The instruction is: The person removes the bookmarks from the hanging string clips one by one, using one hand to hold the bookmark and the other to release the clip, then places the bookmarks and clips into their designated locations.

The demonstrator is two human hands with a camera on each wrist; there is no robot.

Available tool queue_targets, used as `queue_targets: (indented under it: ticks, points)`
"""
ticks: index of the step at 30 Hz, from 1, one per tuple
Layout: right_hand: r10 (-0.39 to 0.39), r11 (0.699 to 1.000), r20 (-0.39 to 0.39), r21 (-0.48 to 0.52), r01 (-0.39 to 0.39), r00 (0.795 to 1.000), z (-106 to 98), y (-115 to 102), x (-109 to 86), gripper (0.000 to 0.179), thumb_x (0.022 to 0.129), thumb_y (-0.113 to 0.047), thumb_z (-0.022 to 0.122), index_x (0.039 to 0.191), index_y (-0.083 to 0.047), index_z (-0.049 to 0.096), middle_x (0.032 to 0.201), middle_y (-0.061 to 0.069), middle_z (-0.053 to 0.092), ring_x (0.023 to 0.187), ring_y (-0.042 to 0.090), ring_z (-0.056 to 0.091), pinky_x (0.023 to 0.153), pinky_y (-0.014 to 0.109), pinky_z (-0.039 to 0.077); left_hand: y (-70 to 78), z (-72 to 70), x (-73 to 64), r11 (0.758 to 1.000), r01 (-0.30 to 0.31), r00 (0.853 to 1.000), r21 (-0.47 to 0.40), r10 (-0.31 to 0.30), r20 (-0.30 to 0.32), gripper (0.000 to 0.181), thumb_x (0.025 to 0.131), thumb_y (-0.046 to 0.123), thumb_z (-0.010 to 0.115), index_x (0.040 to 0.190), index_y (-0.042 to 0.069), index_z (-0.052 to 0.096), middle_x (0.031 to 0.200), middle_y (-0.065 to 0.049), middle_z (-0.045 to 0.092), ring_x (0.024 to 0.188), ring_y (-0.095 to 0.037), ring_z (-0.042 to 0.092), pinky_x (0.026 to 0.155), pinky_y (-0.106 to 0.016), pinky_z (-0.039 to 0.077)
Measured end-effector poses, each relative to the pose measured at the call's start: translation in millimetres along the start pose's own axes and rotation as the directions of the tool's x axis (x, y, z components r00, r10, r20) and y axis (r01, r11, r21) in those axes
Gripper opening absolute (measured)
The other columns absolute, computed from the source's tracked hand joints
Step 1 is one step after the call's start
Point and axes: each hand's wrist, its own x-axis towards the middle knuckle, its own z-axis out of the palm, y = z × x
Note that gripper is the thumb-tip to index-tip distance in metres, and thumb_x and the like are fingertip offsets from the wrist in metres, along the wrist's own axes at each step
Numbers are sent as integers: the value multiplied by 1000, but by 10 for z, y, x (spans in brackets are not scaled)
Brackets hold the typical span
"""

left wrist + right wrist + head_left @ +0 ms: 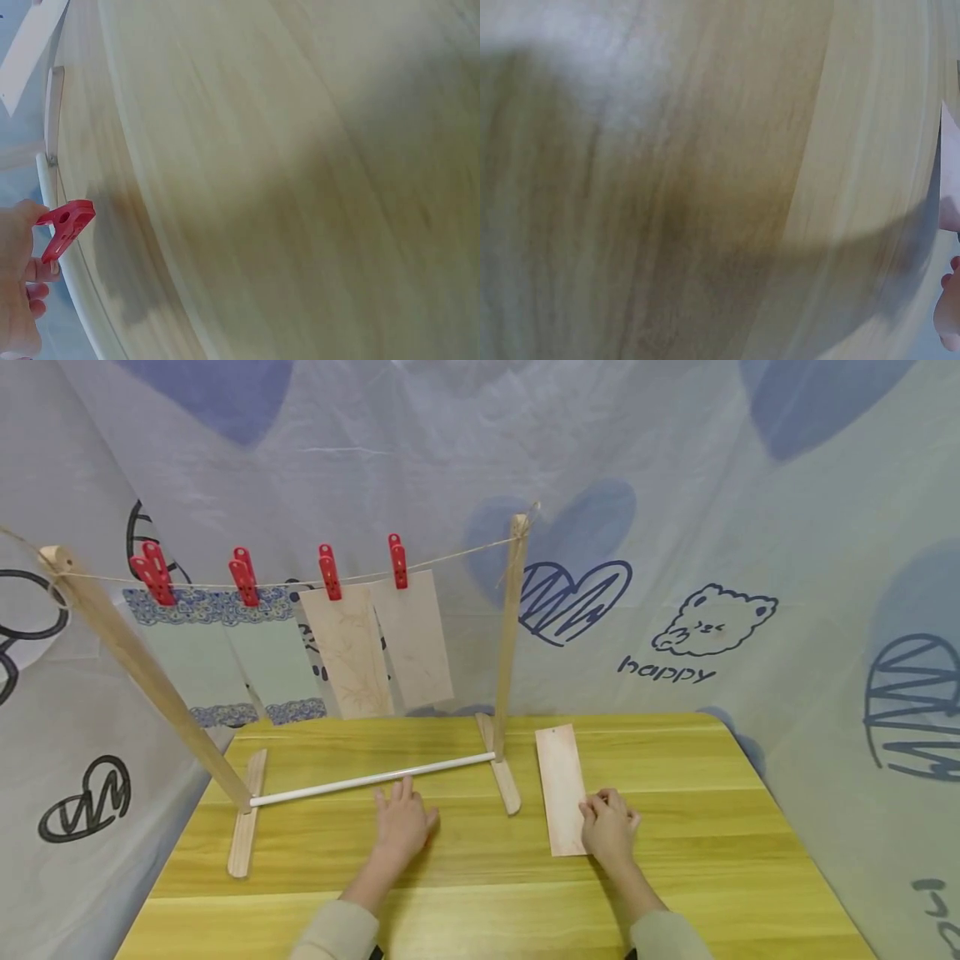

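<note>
My left hand pinches a red clothespin between thumb and finger, over the table in front of the white rod. In the head view the hand hides most of that clothespin. To the right, my right hand grips the right edge of a long pale pink paper card near its lower end. The card has a small hole at its top. At the right wrist view's edge, only part of the card and some fingers show.
A wooden stand with a left post, right post and white rod carries a string. Red clothespins hold two blue-patterned cards and two pale cards on it. A printed cloth hangs behind the table.
</note>
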Motion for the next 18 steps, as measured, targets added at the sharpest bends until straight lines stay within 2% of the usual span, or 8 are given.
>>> queue_targets:
  ticks: [5,13,18]
  points:
    - [-27,998,6,-50,27,1000,31,29,-6,19,91,-22,55,87,-7,65,109,14,53,106,34,44,87,55,23,74,54,-2,1000,7,999,-16,-7,31,52,89,45,50,105,-3,63,131,-15,39,118,-30,34,101,-56,21]
    - [-85,992,-32,-98,82,996,71,69,-33,17,88,-20,59,81,-6,64,105,14,54,103,34,45,84,56,24,153,139,8,999,11,999,-47,-9,46,51,89,45,50,100,-3,64,124,-12,38,114,-28,34,102,-55,20]
    - [-81,985,15,-153,83,997,66,74,-41,18,89,-22,57,84,-6,64,108,13,52,105,33,44,86,56,24,173,178,11,999,11,999,-35,-9,39,52,89,46,50,100,-3,64,126,-12,39,115,-27,34,103,-54,20]
